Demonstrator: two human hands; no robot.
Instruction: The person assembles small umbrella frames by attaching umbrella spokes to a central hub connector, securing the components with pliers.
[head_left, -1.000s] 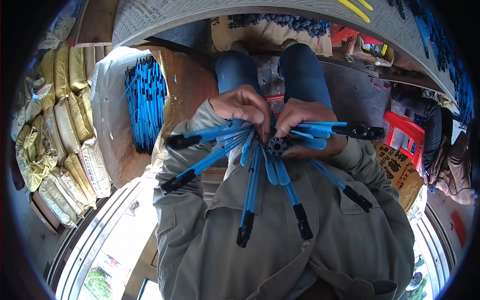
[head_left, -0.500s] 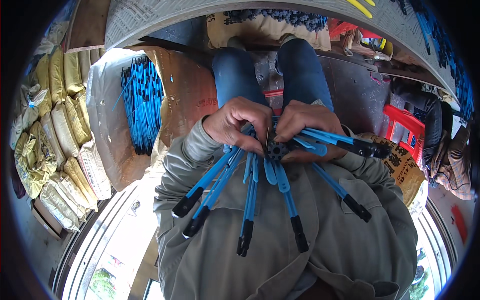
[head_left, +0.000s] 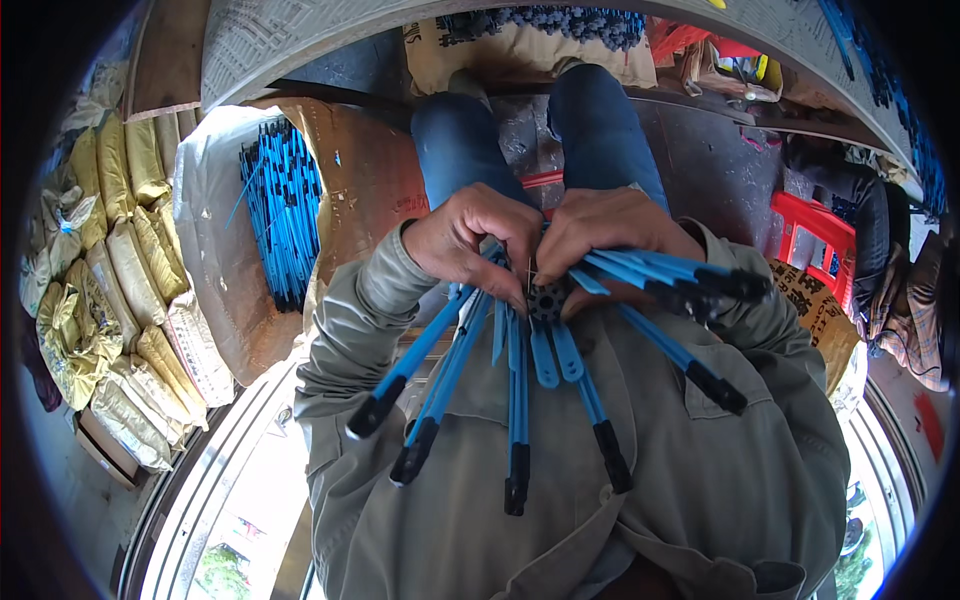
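Observation:
Both my hands are closed at a black, notched round hub point(head_left: 545, 300) held over my lap. Long blue arms point(head_left: 516, 400) with black tips fan out from it toward my body. My left hand point(head_left: 482, 238) pinches the hub's left side, thumb and forefinger beside a thin metal wire or pin point(head_left: 531, 272). On the other side, my right hand point(head_left: 612, 238) grips the hub, its fingers partly hidden, with several blue arms poking out below the palm to the right. Two short rounded blue ends point(head_left: 556, 362) hang just under the hub. Exactly where the wire enters is hidden.
At left a large open sack point(head_left: 365, 180) holds a mass of blue arms point(head_left: 280, 215), near stacked yellowish bags point(head_left: 128, 270). A worktop point(head_left: 300, 40) curves across the far side. Black parts point(head_left: 560, 22) lie on a sack beyond my knees. A red stool point(head_left: 815, 235) stands right.
The hub and its blue arms have turned slightly between my hands, the lower arms swinging a little to the right. Both hands keep their hold. The whole view has shifted slightly.

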